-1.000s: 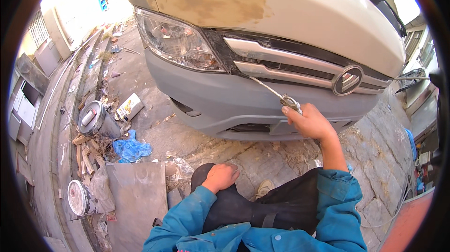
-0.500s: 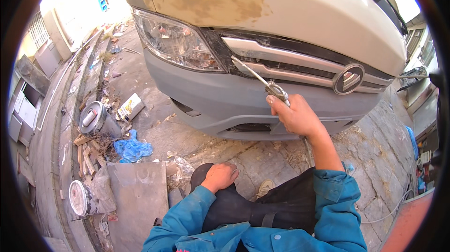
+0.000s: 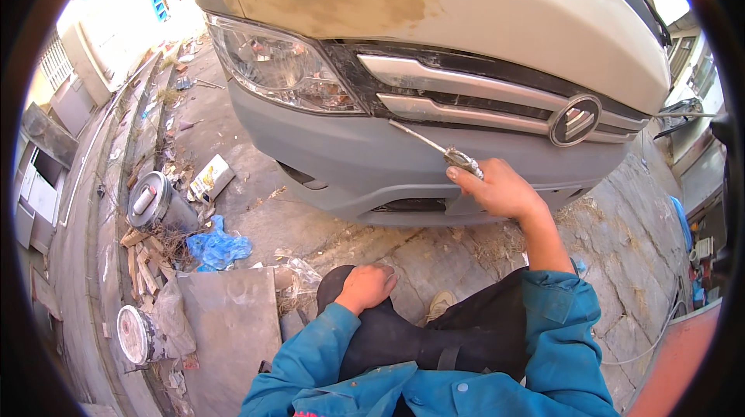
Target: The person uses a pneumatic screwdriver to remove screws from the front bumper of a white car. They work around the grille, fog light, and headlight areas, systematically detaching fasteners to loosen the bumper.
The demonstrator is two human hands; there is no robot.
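Observation:
My right hand is closed round a slim metal air blow gun. Its long thin nozzle points up and left toward a van's front. The tip is at the upper edge of the grey bumper, just under the left end of the silver-barred grille; whether it touches, I cannot tell. Left of the grille sits the dusty headlight. My left hand lies over my left knee, its fingertips partly hidden, with nothing seen in it.
On the left stand a grey lidded bucket, a white-rimmed pail, a tin can, a blue plastic bag and wood scraps. A flat board lies beside me. At right, a thin hose crosses the cracked paving.
The blow gun's nozzle tip has moved down from the lower grille bar to the bumper's upper edge. My right hand has shifted slightly right across the van front. My left hand stays on the knee.

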